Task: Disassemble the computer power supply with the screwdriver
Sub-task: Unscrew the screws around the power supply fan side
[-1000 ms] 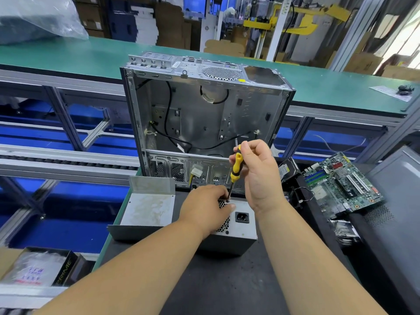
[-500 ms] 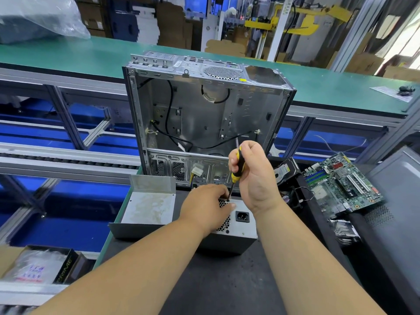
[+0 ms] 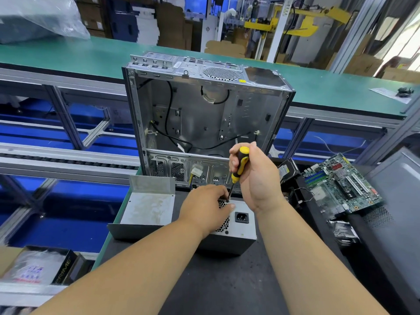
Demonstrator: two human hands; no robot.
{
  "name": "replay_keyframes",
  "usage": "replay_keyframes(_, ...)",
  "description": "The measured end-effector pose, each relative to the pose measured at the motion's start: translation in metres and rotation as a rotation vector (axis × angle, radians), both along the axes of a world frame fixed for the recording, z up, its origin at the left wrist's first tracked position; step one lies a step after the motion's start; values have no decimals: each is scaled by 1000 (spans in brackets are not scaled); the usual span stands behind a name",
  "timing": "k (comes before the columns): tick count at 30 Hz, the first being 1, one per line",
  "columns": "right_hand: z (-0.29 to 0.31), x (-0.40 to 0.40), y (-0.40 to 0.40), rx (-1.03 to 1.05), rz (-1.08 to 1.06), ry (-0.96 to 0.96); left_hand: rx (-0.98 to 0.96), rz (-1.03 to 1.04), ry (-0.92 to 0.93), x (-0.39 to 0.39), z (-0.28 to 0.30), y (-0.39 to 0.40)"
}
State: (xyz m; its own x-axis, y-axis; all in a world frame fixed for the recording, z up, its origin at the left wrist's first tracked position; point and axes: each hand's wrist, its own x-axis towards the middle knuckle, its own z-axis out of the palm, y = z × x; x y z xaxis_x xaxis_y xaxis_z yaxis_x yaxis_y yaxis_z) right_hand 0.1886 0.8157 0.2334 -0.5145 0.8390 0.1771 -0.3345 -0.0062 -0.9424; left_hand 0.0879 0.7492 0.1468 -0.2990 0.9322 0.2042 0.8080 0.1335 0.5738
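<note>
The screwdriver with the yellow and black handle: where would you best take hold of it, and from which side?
Probably the thick handle of the screwdriver, wrapped from the right side, as the right hand does now. It stands nearly upright, tip down on the power supply, so only the handle is free; the left hand crowds the tip.

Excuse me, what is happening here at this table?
A person is taking apart a power supply on the dark table. The left hand rests on its top, steadying it, while the right hand grips a yellow and black screwdriver, tip down at the fan grille. An open computer case stands behind.
</note>
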Motion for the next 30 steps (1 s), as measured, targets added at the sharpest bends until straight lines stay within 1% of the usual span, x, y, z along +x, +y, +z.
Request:
replay_keyframes(3, 1, -3, -1, -16, 4, 29, -4, 4, -5, -1, -1, 1)
replay_keyframes(6, -1, -1, 1, 47, -55, -36, 4, 2, -5, -1, -2, 2)
replay_keyframes(12, -1, 2, 7, 66, -93, -86, 5, 5, -9, -1, -2, 2)
replay_keyframes(16, 0, -1, 6, 118, 81, -73, 4, 2, -2, -2, -1, 4)
replay_keyframes(18, 0, -8, 3, 104, 101, -87, 2, 2, 6, -2, -2, 5)
replay_keyframes(22, 0, -15, 4, 23, 46, -90, 2, 9, -3, -3, -4, 7)
replay_keyframes(26, -3, -10, 7, 88, -39, -144, 0, 2, -9, -4, -5, 8)
replay_keyframes(30, -2, -4, 14, 25, -63, -130, -9, 9, -20, -4, -3, 8)
